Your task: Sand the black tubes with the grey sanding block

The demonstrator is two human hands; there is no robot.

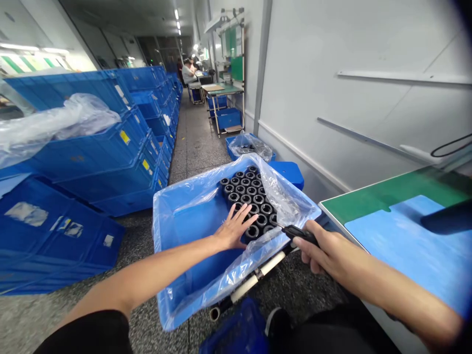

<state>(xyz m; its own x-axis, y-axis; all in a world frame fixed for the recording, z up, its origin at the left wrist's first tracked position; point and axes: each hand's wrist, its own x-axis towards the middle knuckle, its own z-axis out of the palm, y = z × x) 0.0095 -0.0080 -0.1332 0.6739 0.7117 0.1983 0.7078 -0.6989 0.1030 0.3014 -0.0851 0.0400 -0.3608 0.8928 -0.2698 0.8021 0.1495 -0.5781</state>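
Note:
A blue bin lined with clear plastic film stands before me. Several black ring-topped cylinders stand upright in rows along its right part. My left hand reaches over the near-left edge of these rows, fingers spread, seemingly resting against the cylinders; its thumb side is low by the bin floor. In my right hand, at the bin's right rim, is a black-handled tool with a thin metal shaft. The shaft points left toward the nearest cylinders; its exact tip is hard to make out.
Stacked blue crates line the left side. At right is a green-topped workbench with a light blue sheet. Beyond the bin, another film-covered crate sits on the floor near the wall. A person sits far down the aisle.

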